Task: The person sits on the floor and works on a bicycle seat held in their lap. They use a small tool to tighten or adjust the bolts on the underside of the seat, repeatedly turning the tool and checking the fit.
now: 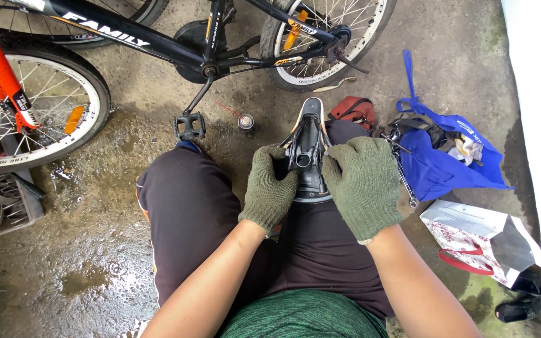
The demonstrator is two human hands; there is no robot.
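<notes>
Green knit gloves covered both hands, and between them sat an upturned bicycle saddle (309,153), resting on the person's right thigh with its rails and clamp facing up. The left hand (269,188) wrapped the saddle's left edge with fingers curled onto the underside; the right hand (363,184) closed over its right edge, thumb toward the clamp at the centre. Both were closed on the saddle, neither spread wide.

Beyond the saddle's nose stood a small spray can (245,122) on the wet concrete floor (95,250), and farther beyond it a black bicycle (208,44) with its pedal (189,127) hanging low. To the saddle's right lay a blue bag (439,166) spilling tools, with a white paper bag (471,241) nearer the person; a red pouch (353,111) sat just right of the saddle's nose.

Done well, this grip would likely want the saddle braced firmly against the thigh, so the clamp stayed steady under the thumbs.
</notes>
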